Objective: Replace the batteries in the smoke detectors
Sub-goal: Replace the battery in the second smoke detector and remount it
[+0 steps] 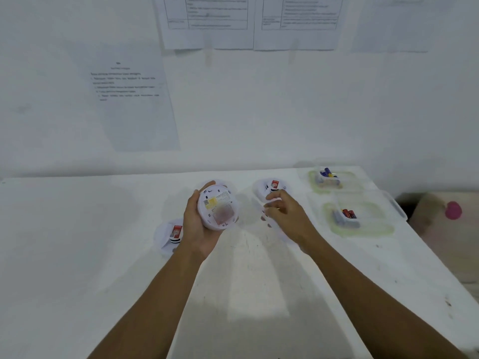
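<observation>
My left hand grips a round white smoke detector above the table, its back with a yellow label turned toward me. My right hand hovers just to its right, fingers loosely curled; whether it holds anything is unclear. A second detector with a red-labelled battery showing lies on the table behind my left wrist. A third detector, also with a red-labelled battery, lies beyond my right hand. Something white on the table is partly hidden under my right hand.
Two clear containers with green rims stand at the right of the white table: the far container holds blue and yellow batteries, the near container holds red and grey ones. A pink object sits off the table's right edge. Papers hang on the wall.
</observation>
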